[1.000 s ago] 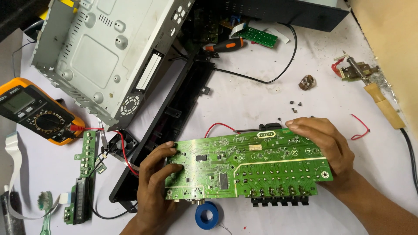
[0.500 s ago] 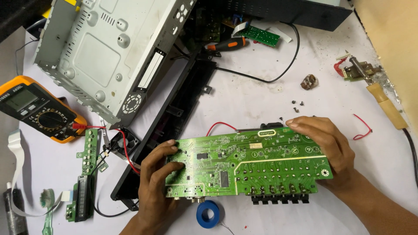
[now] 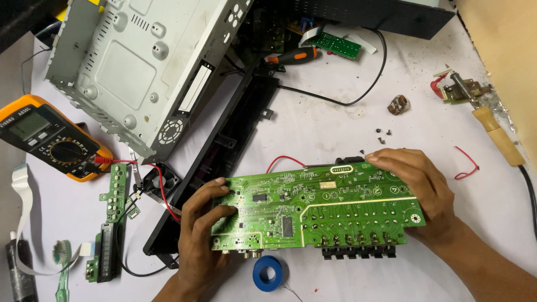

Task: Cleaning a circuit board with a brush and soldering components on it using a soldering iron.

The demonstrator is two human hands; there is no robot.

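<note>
A large green circuit board (image 3: 324,210) lies solder side up in the lower middle, just above the white table. My left hand (image 3: 204,223) grips its left end, fingers curled over the top face. My right hand (image 3: 417,184) holds its right end, fingers laid along the far edge. Black connector blocks (image 3: 358,253) line the board's near edge. A red wire (image 3: 279,161) loops out from behind its far edge. A blue tape roll (image 3: 268,273) rests on the table just below the board.
A grey metal chassis (image 3: 140,61) lies at upper left, a long black front panel (image 3: 218,156) slanting beside it. An orange multimeter (image 3: 47,137) sits far left, with narrow green boards (image 3: 114,193) nearby. A soldering iron (image 3: 492,126) lies at right, small screws (image 3: 383,134) and an orange-handled screwdriver (image 3: 293,56) further back.
</note>
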